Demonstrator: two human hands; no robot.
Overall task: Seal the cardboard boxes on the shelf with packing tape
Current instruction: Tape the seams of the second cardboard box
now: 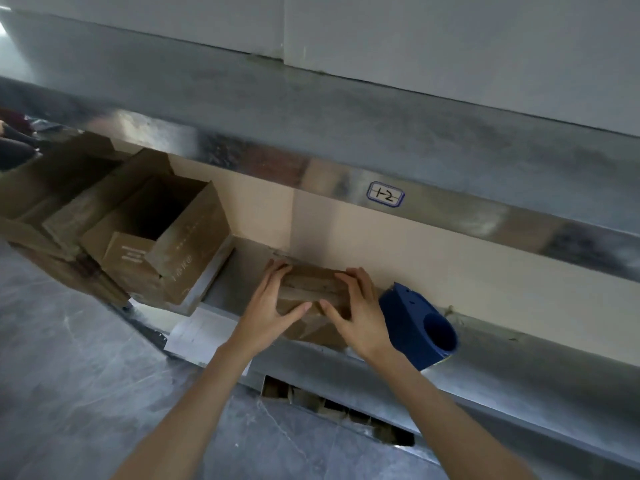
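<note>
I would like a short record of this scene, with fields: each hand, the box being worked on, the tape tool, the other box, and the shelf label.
left hand: left hand, fingers spread, rests on the left end of the small cardboard box
right hand: right hand, fingers spread, rests on its right end
small cardboard box: on the shelf, top looks closed
tape dispenser: tape dispenser, blue, right of the right hand, not held
open cardboard box: open cardboard box, left of the hands, tilted
shelf label: shelf label reads 1-2
</note>
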